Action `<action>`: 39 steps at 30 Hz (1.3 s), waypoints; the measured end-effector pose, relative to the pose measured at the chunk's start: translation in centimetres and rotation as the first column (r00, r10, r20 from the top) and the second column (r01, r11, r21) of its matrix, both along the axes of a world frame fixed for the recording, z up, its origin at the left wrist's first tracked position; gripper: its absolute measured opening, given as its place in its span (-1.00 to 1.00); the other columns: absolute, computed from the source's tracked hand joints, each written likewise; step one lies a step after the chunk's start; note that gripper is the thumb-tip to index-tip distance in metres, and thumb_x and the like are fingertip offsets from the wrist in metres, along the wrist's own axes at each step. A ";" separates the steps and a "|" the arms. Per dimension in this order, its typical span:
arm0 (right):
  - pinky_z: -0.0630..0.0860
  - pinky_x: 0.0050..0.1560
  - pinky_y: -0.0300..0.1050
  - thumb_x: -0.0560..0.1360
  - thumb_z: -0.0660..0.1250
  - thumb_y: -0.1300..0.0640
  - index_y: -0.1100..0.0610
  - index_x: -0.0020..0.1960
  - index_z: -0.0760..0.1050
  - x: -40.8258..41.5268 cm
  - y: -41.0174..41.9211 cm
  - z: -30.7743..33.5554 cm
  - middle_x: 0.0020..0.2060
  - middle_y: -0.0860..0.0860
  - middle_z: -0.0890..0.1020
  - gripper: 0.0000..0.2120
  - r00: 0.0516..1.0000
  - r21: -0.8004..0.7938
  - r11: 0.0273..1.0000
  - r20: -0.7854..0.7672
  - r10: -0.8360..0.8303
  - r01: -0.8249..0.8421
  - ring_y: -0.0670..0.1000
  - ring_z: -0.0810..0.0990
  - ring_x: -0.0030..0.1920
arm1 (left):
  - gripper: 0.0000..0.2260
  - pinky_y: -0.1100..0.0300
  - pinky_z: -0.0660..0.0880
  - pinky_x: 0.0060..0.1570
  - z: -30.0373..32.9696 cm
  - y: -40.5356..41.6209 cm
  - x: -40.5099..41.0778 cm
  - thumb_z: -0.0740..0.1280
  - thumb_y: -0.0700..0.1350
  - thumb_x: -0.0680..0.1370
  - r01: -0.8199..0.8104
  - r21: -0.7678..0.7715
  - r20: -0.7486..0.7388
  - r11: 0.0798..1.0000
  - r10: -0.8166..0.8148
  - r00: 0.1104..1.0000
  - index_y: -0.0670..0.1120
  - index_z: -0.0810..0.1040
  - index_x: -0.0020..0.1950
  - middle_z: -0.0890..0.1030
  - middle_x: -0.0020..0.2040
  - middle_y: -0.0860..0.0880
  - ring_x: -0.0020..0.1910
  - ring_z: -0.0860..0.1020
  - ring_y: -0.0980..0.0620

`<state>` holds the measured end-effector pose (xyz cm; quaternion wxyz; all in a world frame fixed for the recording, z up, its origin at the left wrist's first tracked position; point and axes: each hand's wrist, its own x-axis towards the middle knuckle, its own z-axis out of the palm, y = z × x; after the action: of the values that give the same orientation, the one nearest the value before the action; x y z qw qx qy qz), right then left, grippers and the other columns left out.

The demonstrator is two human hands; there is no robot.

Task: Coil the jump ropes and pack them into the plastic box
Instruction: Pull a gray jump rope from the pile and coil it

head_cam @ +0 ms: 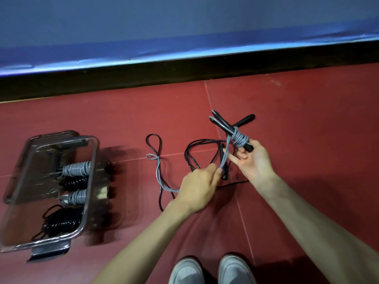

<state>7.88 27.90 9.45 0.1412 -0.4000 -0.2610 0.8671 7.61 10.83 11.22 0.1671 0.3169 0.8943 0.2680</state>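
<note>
My right hand (253, 160) holds the two black handles (229, 128) of a grey jump rope (158, 173), with a few grey turns wound round them. My left hand (198, 186) pinches the grey rope just below the handles; the rest trails left across the floor in a loop. A loose black jump rope (196, 152) lies on the floor beneath both hands, one end looped at the left. The clear plastic box (91, 181) stands at the left, holding several coiled grey and black ropes.
The floor is red tiles (307, 130). A dark ledge (184, 72) topped with blue padding runs along the far side. The box's lid leans at its far left side. My two grey shoes (211, 271) are at the bottom.
</note>
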 end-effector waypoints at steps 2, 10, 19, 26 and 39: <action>0.61 -0.11 0.16 0.63 0.12 0.20 0.15 -0.16 0.39 0.4 0.3 -0.4 -0.45 0.03 0.31 -0.80 0.998 0.100 0.995 0.056 0.004 -0.009 -0.09 0.20 -0.53 | -0.74 0.02 0.27 -0.22 0.3 -0.3 -0.2 0.05 0.08 0.66 0.027 -0.023 -0.101 0.999 -0.029 0.994 -0.05 0.30 -0.11 0.60 -0.12 -0.15 -0.06 0.49 -0.29; 0.30 -0.49 -0.28 0.64 0.16 0.19 0.03 -0.02 0.39 1.1 0.3 -1.5 -0.32 -0.01 0.47 -0.90 0.962 0.789 0.551 0.229 0.146 -0.271 -0.20 0.42 -0.50 | -0.75 0.10 0.29 -0.37 1.7 -1.1 -1.1 0.07 0.07 0.65 0.207 0.023 -0.358 0.978 -0.185 0.915 -0.01 0.28 -0.17 0.57 -0.23 -0.04 -0.22 0.54 -0.25; 0.34 -0.32 -0.12 0.59 0.23 0.11 -0.04 0.05 0.43 3.4 -0.4 1.6 -0.46 -0.12 0.45 -0.92 0.791 0.891 -0.068 0.431 0.435 -0.448 -0.10 0.37 -0.43 | -0.69 0.17 0.37 -0.39 3.5 -3.1 -5.4 0.10 0.11 0.58 0.209 0.078 -0.477 0.975 -0.147 0.866 -0.02 0.54 -0.08 0.58 -0.18 0.08 -0.18 0.56 0.01; 0.33 -0.36 -0.24 0.62 0.21 0.24 0.16 0.09 0.44 3.7 -1.5 4.5 -0.29 0.14 0.40 -0.92 0.662 0.865 0.141 0.253 0.706 -0.481 0.03 0.34 -0.31 | -0.83 0.18 0.30 -0.32 2.8 -3.4 -6.6 0.28 -0.01 0.60 0.111 0.223 -0.038 0.969 -0.105 0.994 -0.05 0.49 -0.14 0.43 -0.38 0.09 -0.40 0.35 0.16; 0.41 -0.38 -0.23 0.52 0.23 0.10 0.16 0.10 0.47 3.3 -2.3 5.3 -0.33 -0.06 0.50 -0.80 0.617 0.832 0.225 0.169 0.769 -0.507 -0.10 0.42 -0.37 | -0.63 0.11 0.26 -0.32 2.7 -4.1 -7.1 0.36 0.14 0.48 -0.051 0.419 0.509 0.907 -0.188 0.840 -0.19 0.50 -0.15 0.43 -0.32 -0.12 -0.35 0.32 -0.01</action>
<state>11.17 25.59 14.70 -0.0281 -0.0123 -0.7497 0.6611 0.46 6.77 13.95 0.3493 0.2894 0.7210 0.5239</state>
